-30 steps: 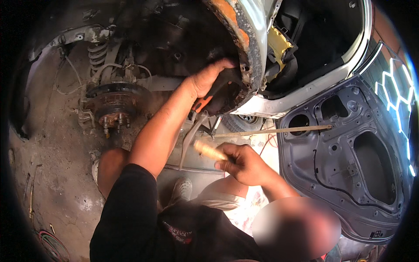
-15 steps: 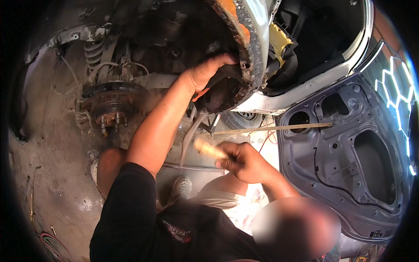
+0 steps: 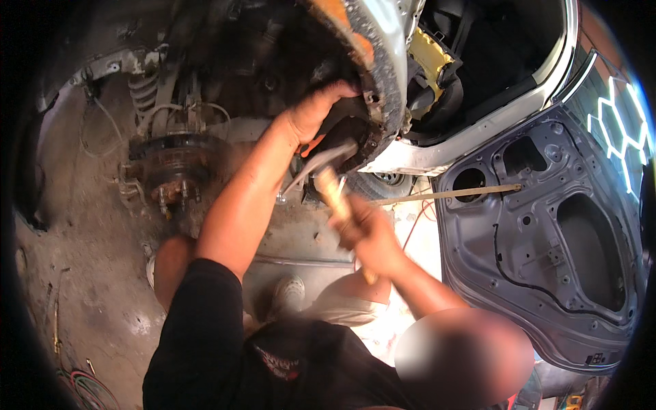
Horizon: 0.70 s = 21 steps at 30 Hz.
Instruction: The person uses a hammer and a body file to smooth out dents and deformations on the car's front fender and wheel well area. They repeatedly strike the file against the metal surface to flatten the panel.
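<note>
One black-sleeved arm (image 3: pixel 205 294) is seen nearest, with two shoes (image 3: pixel 288 292) below on the floor, one of them only partly shown. One hammer (image 3: pixel 333 191) is gripped in the right hand (image 3: pixel 369 236), the fingers closed around its pale wooden handle; its grey metal head is blurred and is held near the lower end of one wheel arch (image 3: pixel 383 78), whether touching or apart cannot be told. The left hand (image 3: pixel 318 115) is placed against the inner side of that arch; its fingertips are lost in shadow, so how far it is closed, and on what, cannot be told. One orange piece (image 3: pixel 313 145) is seen just below it.

To the left, one brake hub (image 3: pixel 171 171) is exposed, on which three studs can be made out, and one coil spring (image 3: pixel 143 89) is seen above it. Beyond the hammer, one wheel (image 3: pixel 365 186) is partly hidden. To the right, one grey door panel (image 3: pixel 478 232), pierced by three large openings, is overlapped by one tan strip (image 3: pixel 444 196). Farther off, one yellow part (image 3: pixel 427 58) is seen beside the arch.
</note>
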Motion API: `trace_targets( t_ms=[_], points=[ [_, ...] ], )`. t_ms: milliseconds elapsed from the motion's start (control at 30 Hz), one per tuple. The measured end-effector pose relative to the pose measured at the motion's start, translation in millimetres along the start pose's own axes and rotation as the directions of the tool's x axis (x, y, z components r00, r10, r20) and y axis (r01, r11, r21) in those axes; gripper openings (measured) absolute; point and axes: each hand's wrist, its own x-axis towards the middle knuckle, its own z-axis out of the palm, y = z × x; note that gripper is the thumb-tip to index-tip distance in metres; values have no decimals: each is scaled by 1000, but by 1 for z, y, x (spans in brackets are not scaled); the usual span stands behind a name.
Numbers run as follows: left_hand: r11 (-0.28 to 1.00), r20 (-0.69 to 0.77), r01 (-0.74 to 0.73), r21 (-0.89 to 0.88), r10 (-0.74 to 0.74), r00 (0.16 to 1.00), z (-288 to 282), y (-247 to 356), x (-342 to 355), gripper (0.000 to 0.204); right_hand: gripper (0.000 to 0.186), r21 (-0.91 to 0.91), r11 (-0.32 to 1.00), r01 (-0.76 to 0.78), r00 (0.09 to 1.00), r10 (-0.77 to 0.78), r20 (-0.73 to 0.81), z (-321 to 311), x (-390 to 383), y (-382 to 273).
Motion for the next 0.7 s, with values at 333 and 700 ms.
trace_targets(
  t_ms=[333, 700],
  points=[
    [996, -101, 46, 73, -39, 994, -14, -11, -3, 33, 17, -216, 955, 204, 963, -156, 219, -3, -18, 0],
    [985, -582, 164, 55, -102, 807, -27, -3, -11, 33, 15, -276, 908, 316, 924, -229, 306, -6, -9, 0]
  ],
)
